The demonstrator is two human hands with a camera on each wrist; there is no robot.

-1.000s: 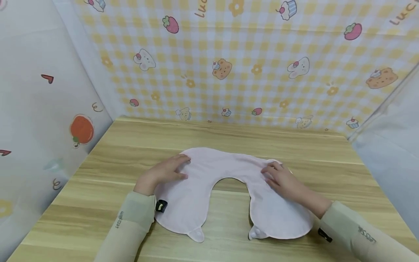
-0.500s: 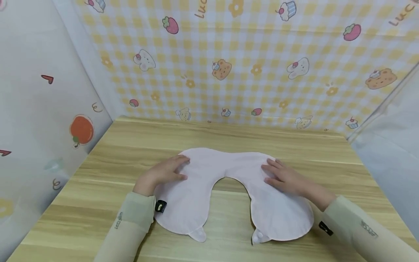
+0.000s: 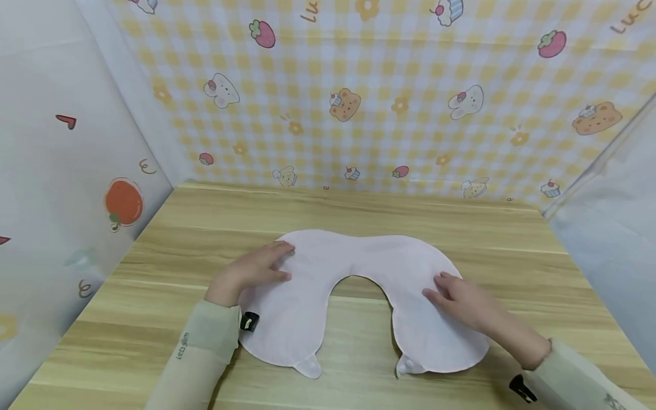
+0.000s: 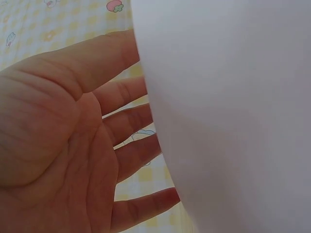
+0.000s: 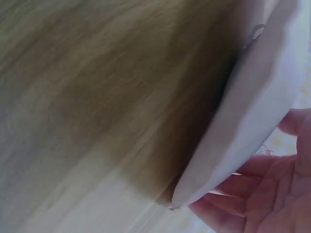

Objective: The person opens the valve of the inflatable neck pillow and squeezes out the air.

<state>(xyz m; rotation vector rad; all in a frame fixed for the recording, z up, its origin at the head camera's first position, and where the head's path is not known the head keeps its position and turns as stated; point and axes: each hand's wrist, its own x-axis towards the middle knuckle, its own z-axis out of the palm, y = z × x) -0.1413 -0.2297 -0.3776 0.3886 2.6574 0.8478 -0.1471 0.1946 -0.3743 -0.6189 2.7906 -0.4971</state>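
A pale pink U-shaped neck pillow [image 3: 292, 307] lies on the wooden table, its opening facing me. Small tabs end its two arms: the left tab [image 3: 309, 366] lies flat, and the right tab [image 3: 410, 365] shows a round snap. My left hand [image 3: 251, 270] rests on the upper left of the pillow with thumb and fingers spread. On the other arm of the pillow, my right hand [image 3: 471, 302] touches the outer right side with relaxed fingers. In the left wrist view, the fingertips of the left hand [image 4: 73, 131] go out of sight behind the pillow's edge.
The wooden tabletop [image 3: 359, 213] extends around the pillow. A yellow checked cloth [image 3: 379, 131] with cartoon prints hangs behind it. White printed sheeting [image 3: 51, 188] stands at the left, and plain pale sheeting [image 3: 610, 210] at the right.
My right hand has slid down and right along the pillow's right arm. The pillow's top right edge, creased before, now lies smooth. The left hand stays where it was.
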